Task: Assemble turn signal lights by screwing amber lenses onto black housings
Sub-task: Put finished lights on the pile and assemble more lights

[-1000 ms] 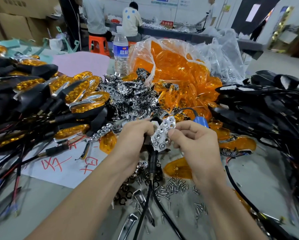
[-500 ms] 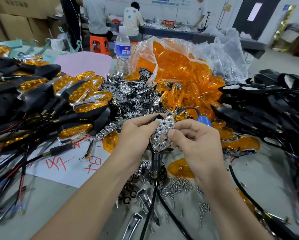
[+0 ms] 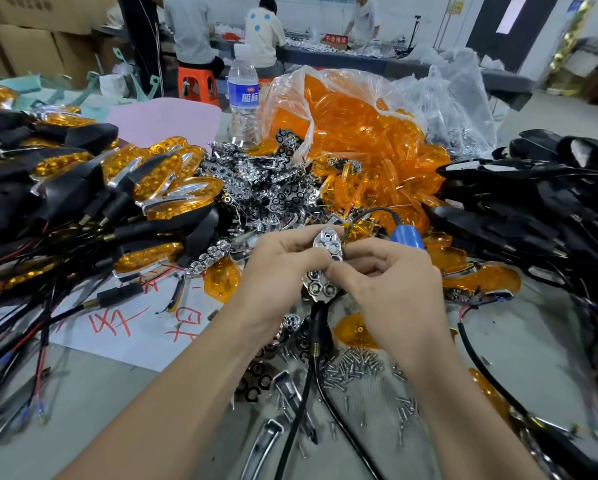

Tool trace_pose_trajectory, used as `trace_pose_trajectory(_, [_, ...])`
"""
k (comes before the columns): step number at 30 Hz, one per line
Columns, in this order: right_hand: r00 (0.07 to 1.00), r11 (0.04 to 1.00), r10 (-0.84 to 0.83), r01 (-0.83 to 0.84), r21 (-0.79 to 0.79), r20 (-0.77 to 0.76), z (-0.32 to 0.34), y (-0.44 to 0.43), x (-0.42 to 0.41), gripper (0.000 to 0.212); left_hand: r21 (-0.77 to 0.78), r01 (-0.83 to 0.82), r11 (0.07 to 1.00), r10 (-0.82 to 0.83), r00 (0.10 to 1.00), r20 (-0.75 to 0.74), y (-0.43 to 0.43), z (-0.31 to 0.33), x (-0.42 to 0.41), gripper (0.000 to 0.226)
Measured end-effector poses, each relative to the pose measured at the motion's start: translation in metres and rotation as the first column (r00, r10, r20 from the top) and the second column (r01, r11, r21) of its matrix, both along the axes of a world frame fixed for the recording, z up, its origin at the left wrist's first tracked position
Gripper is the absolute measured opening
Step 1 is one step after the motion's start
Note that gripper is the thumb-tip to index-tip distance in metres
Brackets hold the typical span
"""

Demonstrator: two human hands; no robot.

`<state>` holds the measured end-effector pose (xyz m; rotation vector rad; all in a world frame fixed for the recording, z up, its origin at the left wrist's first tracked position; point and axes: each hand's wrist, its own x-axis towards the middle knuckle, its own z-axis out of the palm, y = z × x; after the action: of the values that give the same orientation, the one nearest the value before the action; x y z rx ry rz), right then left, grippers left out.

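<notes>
My left hand (image 3: 276, 271) and my right hand (image 3: 394, 289) meet at table centre, both pinching a chrome reflector (image 3: 323, 268) seated on a black housing whose stem and cable (image 3: 316, 327) hang down below. The housing body is mostly hidden behind my fingers. Loose amber lenses (image 3: 356, 332) lie on the table just under my right hand. A clear bag of amber lenses (image 3: 353, 133) stands behind. Small screws (image 3: 353, 367) are scattered below my hands.
Finished amber-and-black lights (image 3: 162, 188) pile up at left with trailing wires. Bare black housings (image 3: 539, 209) heap at right. Chrome reflectors (image 3: 266, 188) sit in the middle, with a water bottle (image 3: 243, 95) behind them. A blue-handled tool (image 3: 406, 237) lies beyond my right hand. People work at a far bench.
Both hands have stayed together on the reflector and housing; my right thumb and fingers have closed lower over the reflector's middle, and the left fingers wrap more across its top.
</notes>
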<state>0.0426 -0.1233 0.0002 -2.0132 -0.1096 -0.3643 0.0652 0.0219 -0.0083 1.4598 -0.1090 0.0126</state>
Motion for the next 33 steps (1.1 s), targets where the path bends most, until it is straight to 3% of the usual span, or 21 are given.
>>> trace_pose_trajectory(7, [0.986, 0.994, 0.105, -0.099, 0.056, -0.129, -0.008, 0.001, 0.002, 0.021, 0.022, -0.067, 0.998, 0.067, 0.998, -0.003, -0.002, -0.002, 0.001, 0.034])
trace_pose_trajectory(11, [0.992, 0.983, 0.056, -0.034, 0.181, -0.116, -0.008, 0.0, 0.004, 0.025, -0.188, 0.102, 0.977, -0.121, 0.989, -0.087, 0.002, 0.004, 0.001, 0.033])
trace_pose_trajectory(13, [0.994, 0.978, 0.033, -0.012, 0.207, -0.102, -0.008, 0.001, 0.003, 0.025, -0.123, 0.14, 0.982, -0.154, 0.982, -0.11, 0.007, 0.004, 0.002, 0.036])
trace_pose_trajectory(16, [0.989, 0.969, 0.044, -0.007, 0.247, -0.144, -0.01, 0.003, 0.003, 0.019, -0.09, -0.002, 0.996, -0.009, 0.993, -0.121, 0.012, 0.003, 0.007, 0.042])
trace_pose_trajectory(21, [0.936, 0.968, 0.194, -0.134, 0.21, -0.295, -0.01, 0.005, 0.0, 0.024, -0.371, -0.188, 0.909, 0.133, 0.977, -0.168, 0.02, 0.008, 0.015, 0.033])
trace_pose_trajectory(24, [0.893, 0.949, 0.3, -0.246, 0.196, -0.336, -0.009, 0.013, -0.005, 0.012, -0.438, -0.255, 0.862, 0.196, 0.964, -0.178, 0.023, 0.008, 0.017, 0.03])
trace_pose_trajectory(26, [0.903, 0.963, 0.268, -0.241, 0.119, -0.335, -0.009, 0.012, -0.005, 0.007, -0.45, -0.315, 0.836, 0.247, 0.947, -0.204, 0.025, 0.007, 0.018, 0.044])
trace_pose_trajectory(29, [0.92, 0.973, 0.219, -0.23, 0.005, -0.324, -0.01, 0.007, -0.002, 0.024, -0.435, -0.341, 0.833, 0.282, 0.939, -0.197, 0.027, 0.008, 0.018, 0.051])
trace_pose_trajectory(33, [0.946, 0.98, 0.198, -0.189, 0.061, -0.255, -0.016, 0.009, 0.0, 0.021, -0.408, -0.301, 0.862, 0.257, 0.953, -0.161, 0.025, 0.01, 0.015, 0.044])
